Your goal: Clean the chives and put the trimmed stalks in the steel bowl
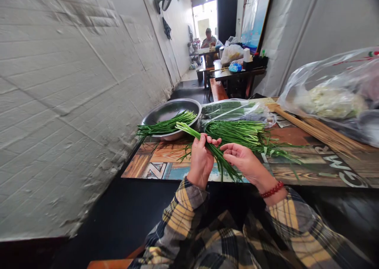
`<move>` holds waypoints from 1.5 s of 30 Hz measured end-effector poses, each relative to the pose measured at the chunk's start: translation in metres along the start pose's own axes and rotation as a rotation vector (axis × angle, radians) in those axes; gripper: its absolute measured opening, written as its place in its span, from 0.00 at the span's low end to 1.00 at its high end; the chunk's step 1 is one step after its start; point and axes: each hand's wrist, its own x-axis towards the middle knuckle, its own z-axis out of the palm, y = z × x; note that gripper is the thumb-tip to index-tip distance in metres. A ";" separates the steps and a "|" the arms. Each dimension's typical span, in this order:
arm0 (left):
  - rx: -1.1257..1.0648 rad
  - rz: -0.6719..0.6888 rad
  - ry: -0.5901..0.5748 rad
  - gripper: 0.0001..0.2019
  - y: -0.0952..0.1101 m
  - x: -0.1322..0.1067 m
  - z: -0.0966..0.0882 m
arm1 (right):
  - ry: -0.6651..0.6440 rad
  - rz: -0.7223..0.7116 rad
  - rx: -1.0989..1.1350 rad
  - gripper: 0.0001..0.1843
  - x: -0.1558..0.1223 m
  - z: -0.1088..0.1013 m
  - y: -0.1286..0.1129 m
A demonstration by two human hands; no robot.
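My left hand [203, 158] is closed around a small bunch of garlic chives [189, 129], whose pale ends point up and left toward the bowl. The green leaf ends hang down to the right, above the mat. Beside them is my right hand [241, 160], thumb and fingertips drawn together close to the leaves; whether anything is pinched there is hidden. A metal bowl [161, 110] at the left has more chives [170, 124] lying over its rim. Behind my hands, a larger pile of chives [237, 131] rests on the patterned table mat [183, 170].
A clear plastic bag [233, 108] of greens lies behind the pile. Wooden skewers [314, 131] and a bag of pale vegetables [328, 99] occupy the right. The white wall [74, 103] runs close along the left. A person [209, 40] sits at a far table.
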 end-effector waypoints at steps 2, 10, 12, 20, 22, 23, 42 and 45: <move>0.006 -0.001 -0.001 0.08 -0.001 0.000 0.002 | 0.061 -0.070 -0.133 0.11 0.003 0.002 0.002; 0.001 0.035 0.072 0.11 0.013 0.012 0.005 | 0.368 -0.403 -0.754 0.11 0.014 -0.033 0.007; -0.015 0.057 0.080 0.12 0.021 0.015 0.004 | 0.344 -0.374 -0.723 0.12 0.016 -0.043 0.007; -0.076 0.050 0.101 0.12 0.036 0.019 0.003 | -0.212 -0.254 -0.477 0.35 0.002 -0.004 0.015; -0.070 0.086 0.099 0.11 0.043 0.022 -0.001 | -0.301 -0.205 -0.509 0.19 -0.003 0.001 0.022; -0.062 0.110 0.101 0.11 0.046 0.023 -0.004 | -0.347 -0.190 -0.539 0.17 -0.005 0.000 0.027; 0.228 0.258 -0.061 0.09 0.066 0.056 0.027 | -0.001 -0.576 -1.165 0.23 0.002 -0.036 0.087; 0.280 0.411 -0.031 0.06 0.096 0.075 0.033 | -0.032 -0.517 -1.160 0.23 0.000 -0.031 0.088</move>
